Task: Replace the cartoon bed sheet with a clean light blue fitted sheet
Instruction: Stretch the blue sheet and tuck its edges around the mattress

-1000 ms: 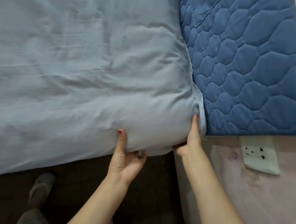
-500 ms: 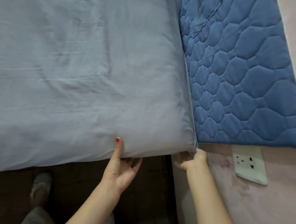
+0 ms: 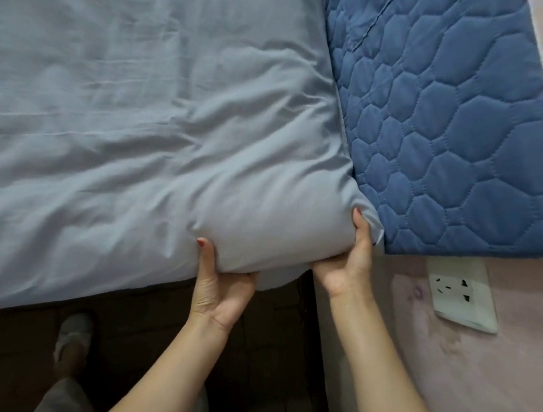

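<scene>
Already the smooth light blue cotton fitted sheet (image 3: 130, 111) covered the mattress top, its near corner bunched by the wall. Both the left hand (image 3: 222, 289) and the right hand (image 3: 345, 267) gripped that corner, thumbs on top and fingers curled beneath the cloth. To seat it well, the elastic hem probably wanted drawing down and fully under the mattress corner, clear of the darker blue hexagon-quilted pad (image 3: 463, 127) and the white wall socket (image 3: 459, 292) nearby.
</scene>
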